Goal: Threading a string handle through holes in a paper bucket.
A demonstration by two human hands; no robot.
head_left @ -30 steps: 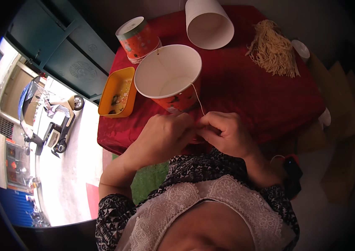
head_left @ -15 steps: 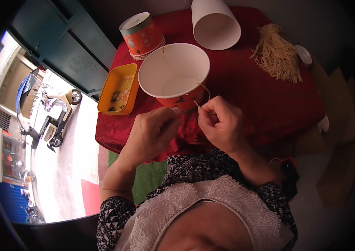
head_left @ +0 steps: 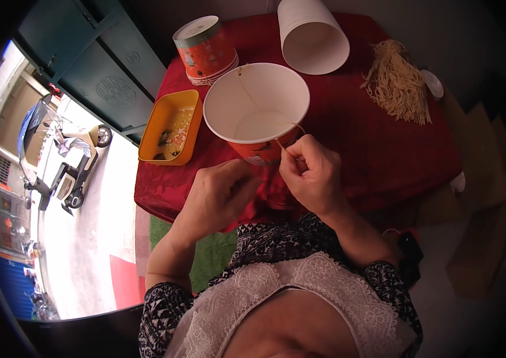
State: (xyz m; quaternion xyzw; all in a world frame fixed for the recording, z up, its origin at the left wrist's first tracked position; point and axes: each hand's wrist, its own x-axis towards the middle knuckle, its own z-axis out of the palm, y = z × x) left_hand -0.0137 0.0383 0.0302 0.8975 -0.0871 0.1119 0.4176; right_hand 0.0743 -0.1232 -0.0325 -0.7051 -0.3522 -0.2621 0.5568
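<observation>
A paper bucket (head_left: 253, 151), red outside and white inside, stands upright near the table's front edge. A thin beige cord (head_left: 302, 127) passes through its near right rim, and another stretch runs down inside from the far rim. Thumb and forefinger of my right hand (head_left: 311, 173) pinch the cord just outside the bucket. My left hand (head_left: 222, 194) is closed in front of the bucket on the near left; its fingertips are turned away, so anything in them is hidden.
A yellow tray (head_left: 188, 140) with small bits in it sits to the left. Behind are stacked red paper buckets (head_left: 208, 56) upside down and white buckets (head_left: 301, 27) lying on their side. A bundle of beige cords (head_left: 399, 83) lies at the right on the red tablecloth (head_left: 378, 155).
The cord's loop outside the rim is smaller, and my right hand sits closer to the rim. The bucket has shifted slightly right. The whole view has also moved a little.
</observation>
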